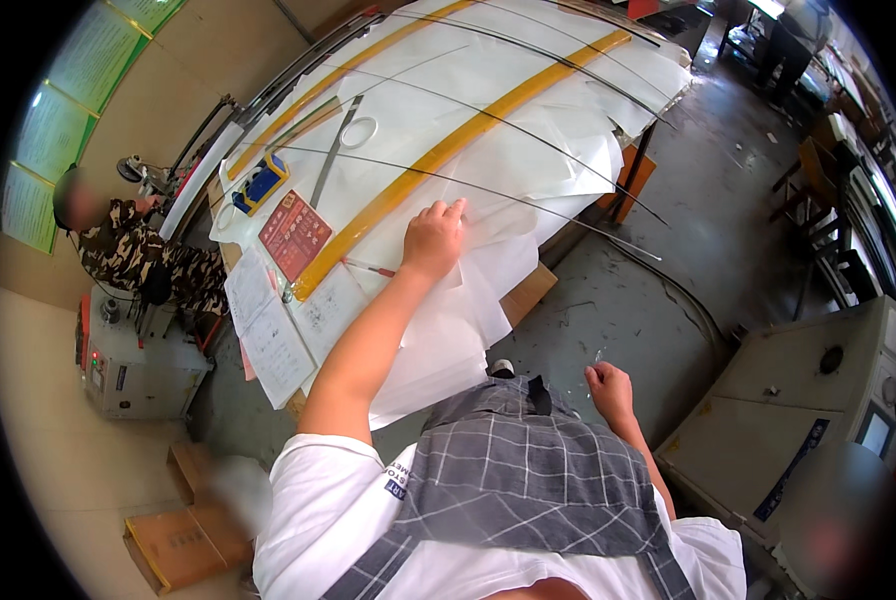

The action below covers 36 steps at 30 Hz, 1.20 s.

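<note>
My left hand [435, 240] is over the white sheets [538, 165] covering the table, just right of a long yellow strip [438, 152]. Its fingers are bent and close together; whatever lies under the fingertips is hidden. A thin dark rod [368, 160] crosses the sheets just beyond it. By my left wrist lies a small red-handled tool [373, 268]. My right hand [611, 390] hangs beside my grey checked apron [528, 460], off the table, with its fingers curled closed. Whether it holds anything small I cannot make out.
On the table's left are a red printed card [295, 237], a blue-and-yellow tool [262, 185], a metal ruler [336, 150], a tape roll [359, 132] and written papers [268, 325]. A machine cabinet [788, 400] stands right. A person in camouflage [128, 240] is at left, another at far right.
</note>
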### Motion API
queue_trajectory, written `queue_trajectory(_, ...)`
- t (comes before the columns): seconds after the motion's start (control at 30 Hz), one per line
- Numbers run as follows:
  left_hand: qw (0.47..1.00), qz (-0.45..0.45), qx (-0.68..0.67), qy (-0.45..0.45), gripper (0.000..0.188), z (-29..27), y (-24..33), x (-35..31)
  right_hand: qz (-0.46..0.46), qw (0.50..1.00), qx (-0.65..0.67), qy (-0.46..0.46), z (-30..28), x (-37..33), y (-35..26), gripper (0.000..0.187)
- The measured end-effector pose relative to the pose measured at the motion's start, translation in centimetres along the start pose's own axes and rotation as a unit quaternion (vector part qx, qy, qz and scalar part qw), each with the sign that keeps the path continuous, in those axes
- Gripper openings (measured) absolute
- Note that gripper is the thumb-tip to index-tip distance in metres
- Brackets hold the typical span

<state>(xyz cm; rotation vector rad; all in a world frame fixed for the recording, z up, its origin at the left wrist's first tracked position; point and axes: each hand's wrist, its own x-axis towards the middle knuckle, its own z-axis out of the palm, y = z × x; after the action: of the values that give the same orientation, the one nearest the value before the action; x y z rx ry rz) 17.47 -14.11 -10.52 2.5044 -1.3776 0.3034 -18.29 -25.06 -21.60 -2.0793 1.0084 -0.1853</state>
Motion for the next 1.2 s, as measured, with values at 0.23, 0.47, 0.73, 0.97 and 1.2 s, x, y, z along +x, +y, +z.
queue_trajectory(0.23,0.972,-0.004,-0.227,-0.059,0.031,-2.5,4.8,-0.7,-0.027,1.0,0.007,-0.014,-0.5,0.3,-0.6,0.03)
queue_trajectory(0.47,0.791,0.116,-0.512,-0.313,0.041,-2.1,17.2,-3.7,-0.067,0.99,0.12,-0.022,-5.2,-0.5,-6.3,0.03)
queue_trajectory(0.73,0.411,-0.067,-0.715,-0.561,0.06,2.0,24.5,-7.7,-0.059,0.935,0.323,0.131,-12.4,-4.3,-7.3,0.032)
queue_trajectory(0.97,0.602,-0.011,-0.598,-0.529,0.033,3.1,30.9,-8.5,-0.05,0.93,0.277,0.236,-14.5,-5.2,1.4,0.021)
queue_trajectory(1.2,0.819,0.112,-0.479,-0.295,0.022,1.1,32.8,-7.9,0.141,0.714,0.682,0.069,-13.0,-4.2,5.4,0.011)
